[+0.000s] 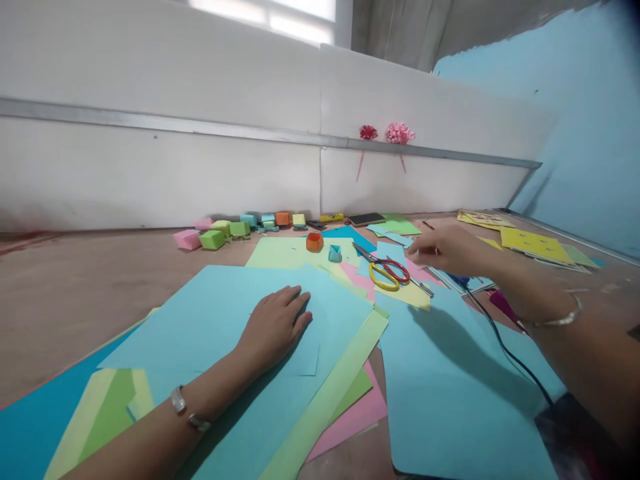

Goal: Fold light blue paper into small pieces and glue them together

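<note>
My left hand (274, 325) lies flat, fingers stretched out, on a light blue paper sheet (220, 313) that tops a pile of coloured sheets. My right hand (447, 251) reaches forward over the table with its fingers drawn together, just right of the scissors (386, 270) with one yellow and one red handle. Whether the fingers grip anything is unclear; a thin stick (428, 225) shows near the fingertips. A second light blue sheet (450, 387) lies under my right forearm.
Several small folded paper boxes (213, 239) in pink, green, blue and orange stand along the white wall. An orange cup (315, 241) and a small blue one (335, 253) sit mid-table. A phone (367, 219), yellow sheets (533, 243) and a black cable (505, 350) lie at the right.
</note>
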`<state>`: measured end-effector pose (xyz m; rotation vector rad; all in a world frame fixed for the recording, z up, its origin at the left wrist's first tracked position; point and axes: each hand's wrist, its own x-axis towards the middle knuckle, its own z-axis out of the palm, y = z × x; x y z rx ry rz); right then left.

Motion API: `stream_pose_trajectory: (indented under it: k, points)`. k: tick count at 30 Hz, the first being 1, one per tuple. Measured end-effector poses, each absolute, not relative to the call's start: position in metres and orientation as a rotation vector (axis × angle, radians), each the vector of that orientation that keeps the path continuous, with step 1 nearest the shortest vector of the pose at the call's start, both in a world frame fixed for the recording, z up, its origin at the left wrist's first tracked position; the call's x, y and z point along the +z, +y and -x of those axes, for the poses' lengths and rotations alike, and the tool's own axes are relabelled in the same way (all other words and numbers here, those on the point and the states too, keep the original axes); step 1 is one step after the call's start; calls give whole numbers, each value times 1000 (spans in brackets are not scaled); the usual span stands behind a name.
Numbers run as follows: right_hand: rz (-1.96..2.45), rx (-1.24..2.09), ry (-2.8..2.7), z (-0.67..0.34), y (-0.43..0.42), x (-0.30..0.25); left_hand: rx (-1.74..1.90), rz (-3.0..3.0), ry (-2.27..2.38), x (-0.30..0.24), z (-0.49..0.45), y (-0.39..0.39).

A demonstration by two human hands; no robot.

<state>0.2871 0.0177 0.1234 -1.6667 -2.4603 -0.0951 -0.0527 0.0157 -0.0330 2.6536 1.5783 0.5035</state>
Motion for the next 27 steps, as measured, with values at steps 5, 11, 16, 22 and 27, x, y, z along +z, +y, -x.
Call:
stream_pose_trajectory:
  k: [5, 11, 16, 22, 27]
  points:
    - [1763, -257, -2486, -290, -10, 121, 476, -2681, 1574, -35, 54, 16]
    - [2129, -483, -2254, -330, 14, 122, 412, -2713, 1600, -37, 55, 17]
    - [2293, -387, -2217, -350, 49, 110, 500, -2721, 1599, -42, 57, 19]
    - [2414, -180, -2220, -335, 113, 86, 461, -2756, 1602, -43, 59, 22]
    - [2437, -67, -2167, -311, 143, 62, 476, -2780, 1596, -44, 60, 21]
